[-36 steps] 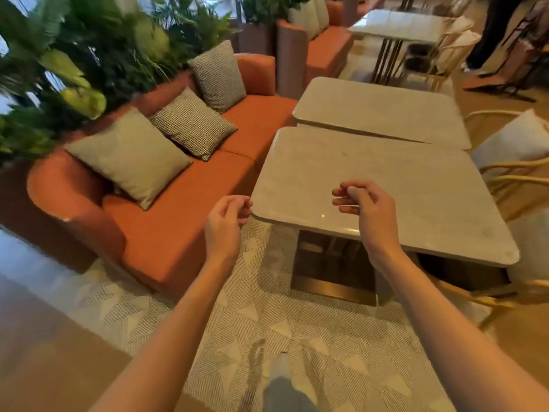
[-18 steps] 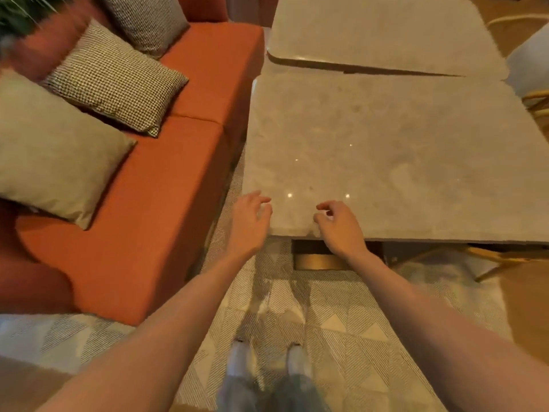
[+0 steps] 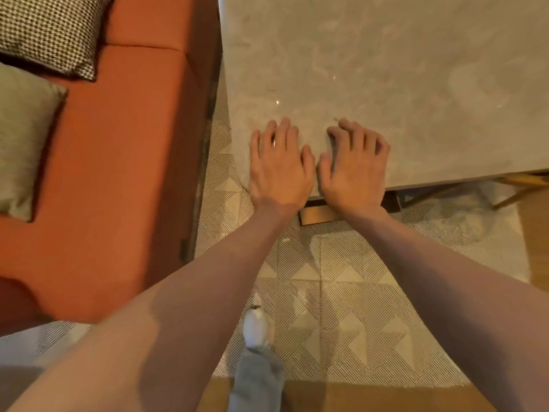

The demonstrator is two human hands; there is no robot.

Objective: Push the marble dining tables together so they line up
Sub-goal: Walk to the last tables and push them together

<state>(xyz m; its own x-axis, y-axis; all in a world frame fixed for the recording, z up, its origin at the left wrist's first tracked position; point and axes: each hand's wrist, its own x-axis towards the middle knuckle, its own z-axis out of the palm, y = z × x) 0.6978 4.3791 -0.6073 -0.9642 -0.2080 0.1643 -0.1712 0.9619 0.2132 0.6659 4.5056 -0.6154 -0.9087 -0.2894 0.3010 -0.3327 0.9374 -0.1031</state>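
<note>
Both hands lie palm-down on the near edge of the marble table [image 3: 401, 69], which fills the frame from twelve to three o'clock: the left hand [image 3: 279, 165] with fingers spread flat, the right hand [image 3: 355, 168] just beside it with fingers curled. At nine o'clock an orange sofa [image 3: 118, 162] carries a checked cushion [image 3: 50, 31] and a plain beige cushion [image 3: 23, 138]. A patterned rug [image 3: 341, 307] runs toward six o'clock, where a white shoe [image 3: 257, 325] stands.

- left hand [image 3: 279, 168] palm down, flat, fingers spread a bit, ring on one finger
- right hand [image 3: 353, 168] palm down just beside it, fingers curled, knuckles up
- thumbs nearly touching
- both forearms bare, stretched forward, converging
</note>
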